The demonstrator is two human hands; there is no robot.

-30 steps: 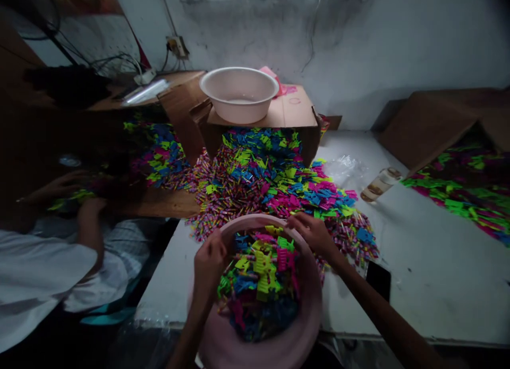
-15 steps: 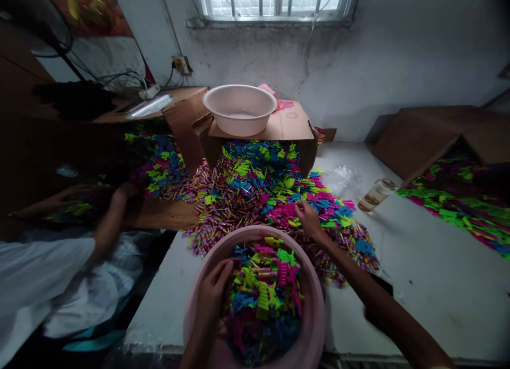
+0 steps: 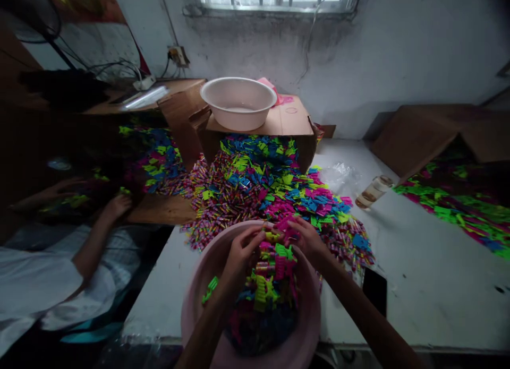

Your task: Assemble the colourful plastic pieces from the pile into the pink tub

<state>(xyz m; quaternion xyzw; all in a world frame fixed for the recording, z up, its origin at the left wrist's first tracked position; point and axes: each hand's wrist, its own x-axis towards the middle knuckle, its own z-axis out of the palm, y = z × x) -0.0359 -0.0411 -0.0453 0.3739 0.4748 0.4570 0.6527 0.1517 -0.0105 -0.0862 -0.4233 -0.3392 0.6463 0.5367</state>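
A pink basin (image 3: 313, 316) in front of me contains bright green, yellow, pink and blue plastic pieces (image 3: 265, 294). Over its far rim, my right hand (image 3: 309, 241) pinches a pink plastic piece (image 3: 287, 226). Close beside it on the left, my left hand (image 3: 245, 247) has its fingers closed at a small wrapped stick, partly hidden by the fingertips. Behind the basin spreads a heap of small wrapped sticks (image 3: 217, 215) mixed with coloured plastic pieces (image 3: 295, 191).
A white basin (image 3: 239, 103) rests on a cardboard box (image 3: 295, 122). To the right are a bottle (image 3: 374, 192), a black phone (image 3: 374, 292) and another open box (image 3: 422, 135) with coloured pieces. At the left, a person's hands (image 3: 117, 205) are among more pieces.
My right hand has come back from the heap to the basin rim with a pink piece. My left hand has risen from inside the basin to meet it. The phone is now more exposed.
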